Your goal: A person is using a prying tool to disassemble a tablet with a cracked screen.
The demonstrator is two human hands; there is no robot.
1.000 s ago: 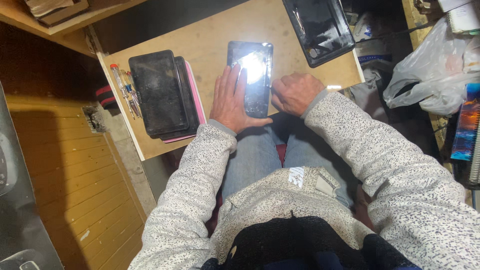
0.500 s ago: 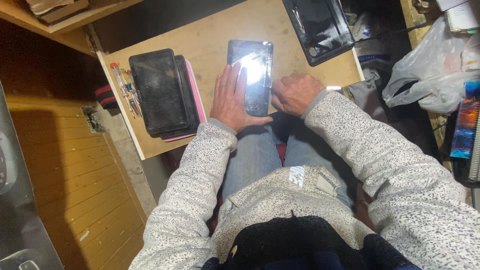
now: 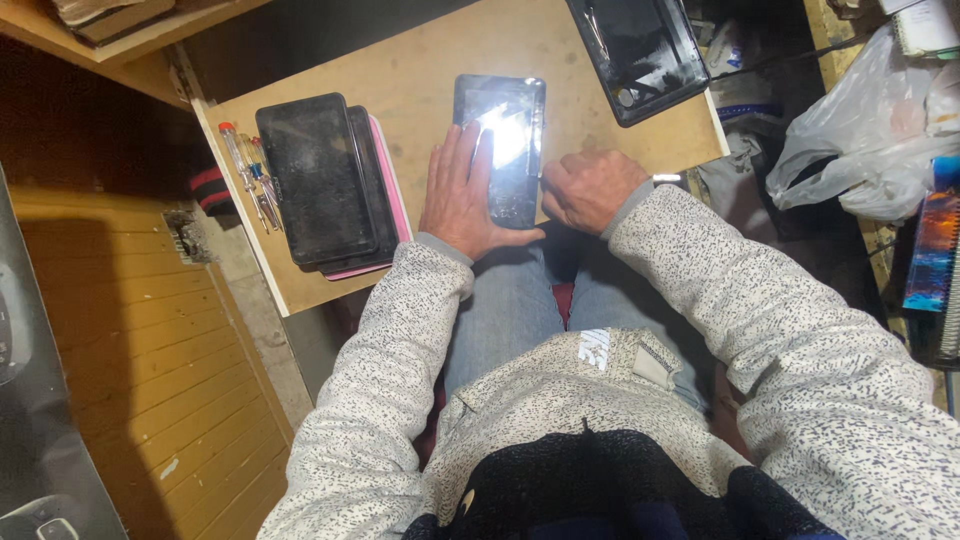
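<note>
A dark tablet with a glaring screen lies flat on the wooden board in front of me. My left hand rests flat on the tablet's left part, fingers spread, thumb along its near edge. My right hand is curled against the tablet's right edge, and a small metal tool tip pokes out beside the wrist. What the curled fingers hold is hidden.
A stack of dark tablets over a pink case lies at the left, with small screwdrivers beside it. Another dark tablet sits at the board's far right corner. A white plastic bag hangs at the right. Wooden floor lies below left.
</note>
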